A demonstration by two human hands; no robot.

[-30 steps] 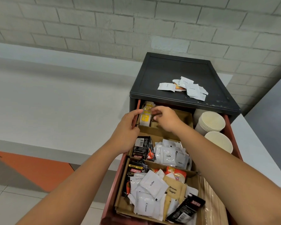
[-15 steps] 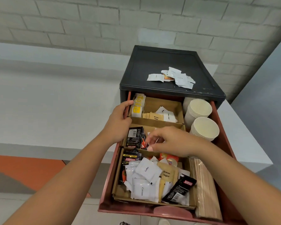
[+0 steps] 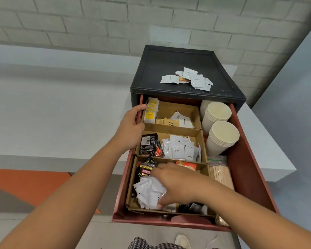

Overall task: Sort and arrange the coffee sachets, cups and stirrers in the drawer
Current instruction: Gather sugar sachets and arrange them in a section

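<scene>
The red drawer stands pulled out of a black cabinet. My left hand grips the drawer's left wall beside the yellow tea bags. My right hand reaches into the nearest cardboard compartment and lies on the pile of white sachets, its fingers curled over them. Black coffee sachets lie to the left of that hand. The middle compartment holds white coffee sachets and a black pack. Brown sugar sachets lie in the far compartment. Two cup stacks and wooden stirrers fill the right side.
Several loose white sachets lie on the cabinet's top. A white ledge runs behind and to the left of the drawer, and a brick wall rises behind it. Tiled floor and a shoe show below the drawer front.
My right hand has pulled back from the far compartment, passed over the middle one and come down on the white sachets in the nearest one. My left hand has stayed on the drawer's left wall.
</scene>
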